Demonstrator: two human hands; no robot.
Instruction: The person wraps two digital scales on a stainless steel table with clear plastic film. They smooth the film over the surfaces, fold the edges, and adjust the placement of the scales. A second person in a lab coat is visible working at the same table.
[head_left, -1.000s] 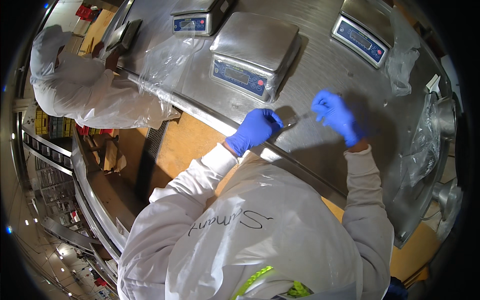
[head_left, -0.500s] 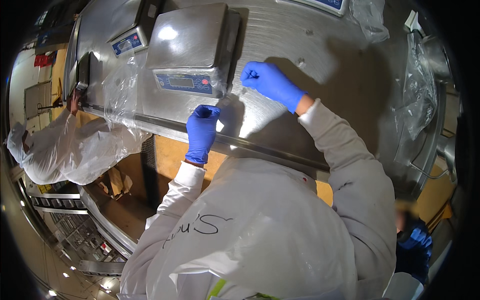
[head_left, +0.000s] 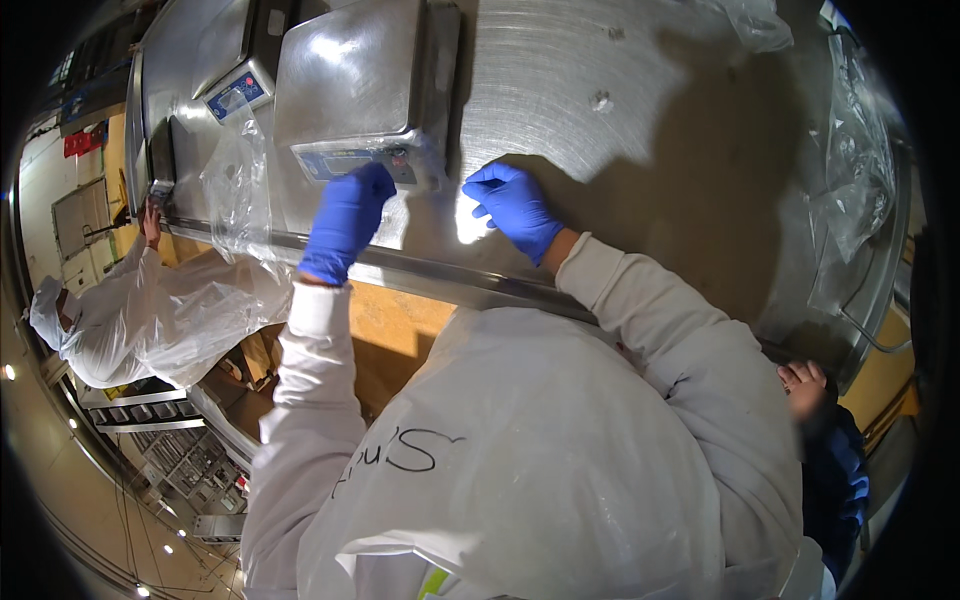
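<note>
My left hand (head_left: 348,222), in a blue glove, is closed in front of the display panel of a metal bench scale (head_left: 355,75) and covers part of it. What its fingers hold, if anything, is hidden. Clear plastic film (head_left: 432,165) clings around the scale's front right corner. To the right of that corner is my right hand (head_left: 515,212), also blue-gloved. Its fingers are bent and somewhat apart, and I make out nothing between them. Both hands are over the near part of the steel table (head_left: 560,100).
A second scale (head_left: 238,80) stands to the left, with a clear plastic bag (head_left: 240,185) hanging at the table edge. More clear plastic (head_left: 855,170) lies at the right. A person in white plastic (head_left: 165,310) is on the left; another person's hand (head_left: 803,388) shows at the right.
My left hand has moved left and up to the scale's panel. My right hand has come down slightly, and its fingers have parted. A person's hand has come into sight at the right.
</note>
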